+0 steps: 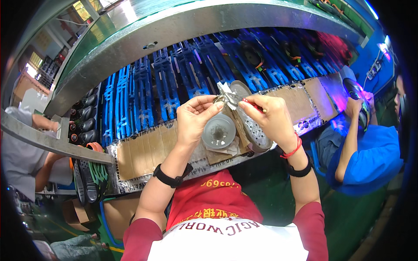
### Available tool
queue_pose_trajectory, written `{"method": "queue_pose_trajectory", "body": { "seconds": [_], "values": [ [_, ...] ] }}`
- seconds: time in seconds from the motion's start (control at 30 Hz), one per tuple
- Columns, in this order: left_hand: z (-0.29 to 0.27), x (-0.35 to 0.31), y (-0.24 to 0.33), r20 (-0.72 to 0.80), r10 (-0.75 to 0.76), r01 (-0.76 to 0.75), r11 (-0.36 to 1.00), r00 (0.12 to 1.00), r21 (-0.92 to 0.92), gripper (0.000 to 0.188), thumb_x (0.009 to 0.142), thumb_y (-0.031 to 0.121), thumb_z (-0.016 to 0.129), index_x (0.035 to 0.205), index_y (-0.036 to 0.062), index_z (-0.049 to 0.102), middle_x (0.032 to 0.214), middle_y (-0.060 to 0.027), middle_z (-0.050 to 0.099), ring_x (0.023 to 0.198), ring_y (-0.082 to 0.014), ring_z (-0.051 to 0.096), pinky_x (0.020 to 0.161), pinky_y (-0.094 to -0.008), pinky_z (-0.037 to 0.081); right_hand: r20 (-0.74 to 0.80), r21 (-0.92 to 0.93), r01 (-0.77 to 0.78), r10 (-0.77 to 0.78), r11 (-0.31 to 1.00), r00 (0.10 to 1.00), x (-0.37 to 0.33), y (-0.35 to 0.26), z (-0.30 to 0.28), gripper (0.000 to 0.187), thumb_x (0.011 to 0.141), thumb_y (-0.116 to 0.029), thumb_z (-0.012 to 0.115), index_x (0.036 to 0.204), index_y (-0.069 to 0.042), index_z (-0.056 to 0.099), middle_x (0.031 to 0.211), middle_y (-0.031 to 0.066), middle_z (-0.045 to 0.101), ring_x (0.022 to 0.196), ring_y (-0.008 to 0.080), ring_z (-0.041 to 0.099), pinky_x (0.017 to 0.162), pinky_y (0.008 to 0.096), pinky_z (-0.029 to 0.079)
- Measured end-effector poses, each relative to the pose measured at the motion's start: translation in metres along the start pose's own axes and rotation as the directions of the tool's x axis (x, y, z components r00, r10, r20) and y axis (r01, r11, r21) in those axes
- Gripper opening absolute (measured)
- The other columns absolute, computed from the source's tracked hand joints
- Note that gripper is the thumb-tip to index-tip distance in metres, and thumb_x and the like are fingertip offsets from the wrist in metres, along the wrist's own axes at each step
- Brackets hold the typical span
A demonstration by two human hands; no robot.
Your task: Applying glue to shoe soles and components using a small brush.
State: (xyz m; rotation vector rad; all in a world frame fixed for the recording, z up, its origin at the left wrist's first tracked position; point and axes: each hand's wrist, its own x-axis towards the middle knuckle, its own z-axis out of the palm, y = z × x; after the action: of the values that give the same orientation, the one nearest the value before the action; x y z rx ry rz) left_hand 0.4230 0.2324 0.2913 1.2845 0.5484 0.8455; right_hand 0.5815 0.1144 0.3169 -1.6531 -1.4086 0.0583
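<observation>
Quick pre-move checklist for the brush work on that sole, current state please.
1. Left hand grips the grey shoe sole: ok.
2. Right hand pinches the red-handled brush: ok.
3. Brush tip on the sole: cannot tell, crumpled paper covers it.
4. Round cup upright below the hands: ok.
5. Cup contents: cannot tell, blurred.
6. Neighbour's hand apart from the cardboard-covered ledge: ok.

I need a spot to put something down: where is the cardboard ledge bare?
Bare cardboard ledge lies left of the left hand, and again right of the right hand, toward the co-worker's arm. The middle is crowded: a small bowl and shoe sole.
</observation>
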Motion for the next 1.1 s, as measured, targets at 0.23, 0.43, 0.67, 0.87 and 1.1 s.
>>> {"method": "queue_pose_trajectory", "body": {
  "seconds": [0.23,0.43,0.67,0.87,1.1],
  "values": [
    [-0.001,-0.005,0.000,-0.022,0.066,-0.067,0.997,0.998,-0.038,0.026,0.076,0.003,0.074,0.099,-0.0051,0.063,0.089,-0.0115,0.068,0.078,-0.0109,0.064,0.073,-0.0231,0.053,-0.100,0.017,0.021,-0.019,1.000,0.995,0.004,0.002,-0.002,0.017,0.082,-0.014,0.068,0.087,0.002,0.068,0.067,0.0133,0.063,0.055,0.0157,0.058,0.052,0.0264,0.043],
    [-0.003,-0.006,0.000,-0.068,0.079,-0.080,0.996,0.995,-0.024,0.027,0.077,0.003,0.073,0.100,-0.0052,0.063,0.089,-0.0119,0.068,0.079,-0.0109,0.064,0.073,-0.0226,0.053,0.013,-0.029,-0.013,0.014,0.999,1.000,-0.014,-0.003,-0.001,0.019,0.080,-0.019,0.069,0.085,-0.001,0.068,0.070,0.0155,0.064,0.061,0.0258,0.064,0.054,0.0318,0.048],
    [-0.018,0.006,-0.012,-0.164,0.015,-0.033,0.994,0.986,-0.108,0.026,0.077,0.002,0.072,0.101,-0.0061,0.062,0.090,-0.0118,0.067,0.081,-0.0123,0.064,0.074,-0.0221,0.052,0.071,-0.170,-0.126,0.139,0.977,0.988,-0.022,0.028,-0.003,0.020,0.080,-0.019,0.068,0.085,0.000,0.069,0.068,0.0166,0.064,0.057,0.0240,0.062,0.053,0.0316,0.046],
    [-0.030,0.011,-0.014,-0.182,0.031,-0.034,0.999,0.983,-0.014,0.026,0.078,0.007,0.072,0.101,-0.0032,0.064,0.088,-0.0067,0.068,0.076,-0.0069,0.060,0.066,-0.0188,0.045,0.118,-0.430,-0.202,0.277,0.880,0.954,-0.020,0.075,0.009,0.028,0.081,-0.032,0.065,0.074,-0.005,0.068,0.065,0.0177,0.062,0.064,0.0347,0.063,0.057,0.0420,0.049],
    [-0.044,0.007,-0.013,-0.199,-0.017,0.023,0.999,0.980,0.025,0.025,0.079,0.009,0.072,0.101,-0.0027,0.064,0.087,-0.0056,0.068,0.075,-0.0063,0.060,0.065,-0.0191,0.043,0.265,-0.522,-0.136,0.312,0.842,0.912,-0.021,0.095,0.023,0.032,0.080,-0.038,0.065,0.076,-0.007,0.069,0.067,0.0170,0.064,0.066,0.0341,0.064,0.060,0.0427,0.050]
  ]
}}
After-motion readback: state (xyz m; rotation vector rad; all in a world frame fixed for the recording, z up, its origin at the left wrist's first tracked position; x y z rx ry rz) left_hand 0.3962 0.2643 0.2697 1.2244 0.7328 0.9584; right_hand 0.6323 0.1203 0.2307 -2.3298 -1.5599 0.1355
